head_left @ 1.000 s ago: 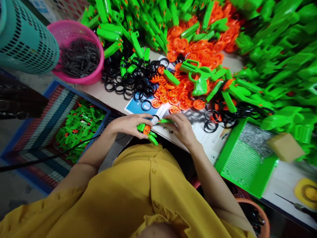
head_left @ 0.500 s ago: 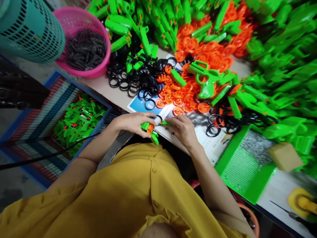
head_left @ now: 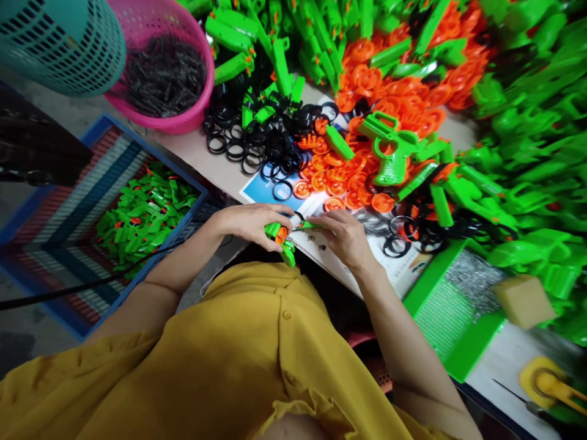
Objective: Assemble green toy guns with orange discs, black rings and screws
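My left hand (head_left: 252, 225) is closed around a green toy gun (head_left: 287, 253) with an orange disc (head_left: 280, 235) on it, held at the table's near edge. A black ring (head_left: 299, 218) shows by my left fingertips; whether it sits on the toy I cannot tell. Just to the right, my right hand (head_left: 347, 239) pinches a thin green piece (head_left: 310, 225), whose tip points toward the ring. My fingers hide much of both parts. Loose black rings (head_left: 282, 190) and orange discs (head_left: 334, 203) lie right beyond my hands.
Green gun parts (head_left: 541, 153) heap up at the right and back. A pink basket (head_left: 208, 91) holds dark springs. At the lower left, a blue-rimmed crate (head_left: 202, 194) contains green toys. A green tray (head_left: 477, 348) with small metal pieces and a yellowish block (head_left: 525, 300) stand at right.
The view has shifted a little, so the table's contents appear slightly farther right. Both hands keep their grips and stay close together, with hardly any motion.
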`<state>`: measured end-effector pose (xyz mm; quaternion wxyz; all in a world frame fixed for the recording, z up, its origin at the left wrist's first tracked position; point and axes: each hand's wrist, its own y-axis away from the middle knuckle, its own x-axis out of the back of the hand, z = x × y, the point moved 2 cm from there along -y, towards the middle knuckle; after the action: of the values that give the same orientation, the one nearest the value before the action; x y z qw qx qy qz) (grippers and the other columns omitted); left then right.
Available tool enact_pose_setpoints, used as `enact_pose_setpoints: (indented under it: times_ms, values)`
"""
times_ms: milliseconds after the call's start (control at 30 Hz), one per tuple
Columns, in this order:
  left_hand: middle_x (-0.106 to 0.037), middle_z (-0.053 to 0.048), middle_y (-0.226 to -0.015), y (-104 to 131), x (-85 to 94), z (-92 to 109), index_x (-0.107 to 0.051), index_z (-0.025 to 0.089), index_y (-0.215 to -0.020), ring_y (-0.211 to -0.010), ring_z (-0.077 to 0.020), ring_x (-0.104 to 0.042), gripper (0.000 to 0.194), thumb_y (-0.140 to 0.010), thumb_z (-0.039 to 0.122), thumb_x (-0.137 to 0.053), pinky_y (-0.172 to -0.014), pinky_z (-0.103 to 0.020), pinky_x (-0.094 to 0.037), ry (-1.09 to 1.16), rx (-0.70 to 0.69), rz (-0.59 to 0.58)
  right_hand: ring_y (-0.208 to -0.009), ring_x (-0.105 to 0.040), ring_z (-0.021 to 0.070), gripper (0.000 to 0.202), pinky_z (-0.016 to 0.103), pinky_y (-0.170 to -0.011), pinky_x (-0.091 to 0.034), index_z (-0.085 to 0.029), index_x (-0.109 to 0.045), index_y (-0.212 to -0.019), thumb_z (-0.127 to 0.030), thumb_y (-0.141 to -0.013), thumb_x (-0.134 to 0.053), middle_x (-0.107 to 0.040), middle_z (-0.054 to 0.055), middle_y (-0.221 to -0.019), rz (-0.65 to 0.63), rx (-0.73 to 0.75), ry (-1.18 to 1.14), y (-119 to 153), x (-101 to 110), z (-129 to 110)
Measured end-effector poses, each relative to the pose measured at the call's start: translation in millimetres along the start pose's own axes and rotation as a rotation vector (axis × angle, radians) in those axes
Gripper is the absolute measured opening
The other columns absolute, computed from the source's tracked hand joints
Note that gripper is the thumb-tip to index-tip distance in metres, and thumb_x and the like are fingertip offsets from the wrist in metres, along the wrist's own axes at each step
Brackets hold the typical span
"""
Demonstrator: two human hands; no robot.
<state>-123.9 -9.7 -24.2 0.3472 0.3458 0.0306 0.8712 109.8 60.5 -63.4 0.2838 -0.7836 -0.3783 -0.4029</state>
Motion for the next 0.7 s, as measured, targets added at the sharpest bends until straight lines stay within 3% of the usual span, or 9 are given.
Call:
enact_pose_setpoints:
  times_ms: [200, 367, 600, 700]
  values:
    - [-0.049, -0.007, -0.15, 0, 0.1, -1, -0.069, 0.023, -0.109, -0.124, -0.025, -0.059, 0.035, -0.077, 0.038, -0.074, -0.104, -0.03, -0.042, 0.006, 0.008, -0.002, -0.087, -0.059, 0.0252, 0.029, 0.037, -0.075, -0.047, -0.024, -0.074, -0.113, -0.026, -0.098, -0.049, -0.068, 0.01, -0.091, 0.018, -0.057, 0.088, 4, -2, -7]
    - [-0.048, -0.007, -0.15, -2, 1.0, 0, -0.07, 0.023, -0.107, -0.127, -0.0271, -0.057, 0.034, -0.076, 0.037, -0.074, -0.106, -0.032, -0.041, 0.027, 0.025, -0.009, -0.087, -0.06, 0.0251, 0.031, 0.037, -0.074, -0.043, -0.024, -0.071, -0.119, -0.02, -0.097, -0.05, -0.068, 0.011, -0.096, -0.063, -0.042, 0.192, 5, -4, -8]
    - [-0.05, -0.006, -0.148, -3, -0.6, -3, -0.07, 0.023, -0.108, -0.123, -0.0254, -0.06, 0.036, -0.076, 0.04, -0.073, -0.104, -0.031, -0.043, 0.017, 0.0, 0.014, -0.104, -0.062, 0.0279, 0.037, 0.04, -0.085, -0.046, -0.024, -0.062, -0.133, -0.029, -0.098, -0.052, -0.069, 0.013, -0.111, -0.047, 0.003, 0.157, 6, -3, -10]
    - [-0.05, -0.007, -0.147, -3, -0.7, -2, -0.071, 0.022, -0.106, -0.123, -0.0263, -0.06, 0.035, -0.076, 0.038, -0.074, -0.104, -0.031, -0.044, 0.021, -0.007, 0.029, -0.101, -0.062, 0.0252, 0.034, 0.039, -0.087, -0.047, -0.024, -0.064, -0.129, -0.025, -0.1, -0.046, -0.071, 0.011, -0.108, -0.045, 0.048, 0.142, 6, -7, -14]
